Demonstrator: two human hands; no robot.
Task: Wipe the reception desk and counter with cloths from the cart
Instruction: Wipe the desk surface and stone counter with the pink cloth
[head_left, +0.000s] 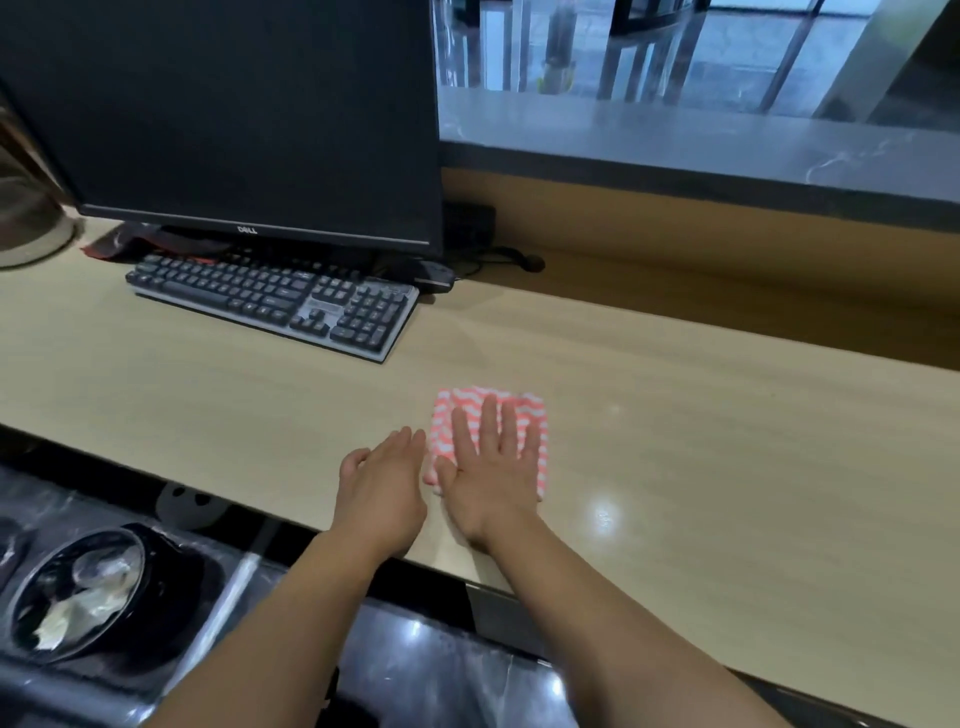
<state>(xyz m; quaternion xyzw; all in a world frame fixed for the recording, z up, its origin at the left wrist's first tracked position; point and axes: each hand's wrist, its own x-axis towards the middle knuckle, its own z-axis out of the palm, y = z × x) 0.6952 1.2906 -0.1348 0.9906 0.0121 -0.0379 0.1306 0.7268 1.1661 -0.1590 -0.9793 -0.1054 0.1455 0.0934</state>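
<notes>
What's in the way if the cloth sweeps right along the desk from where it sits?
Nothing visible. The right hand presses flat on the pink striped cloth, and nothing lies on the desk to its right. The keyboard lies behind-left, away from that path.

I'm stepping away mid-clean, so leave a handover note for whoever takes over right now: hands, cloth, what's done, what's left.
Right hand: open, pressed flat on the pink-and-white cloth.
Left hand: open, beside the cloth, holding nothing.
Cloth lies folded on the desk, right of the keyboard.
Done: cloth is out; how much is wiped cannot be told.
Left: probably the desk round the keyboard, then the grey counter behind.
</notes>
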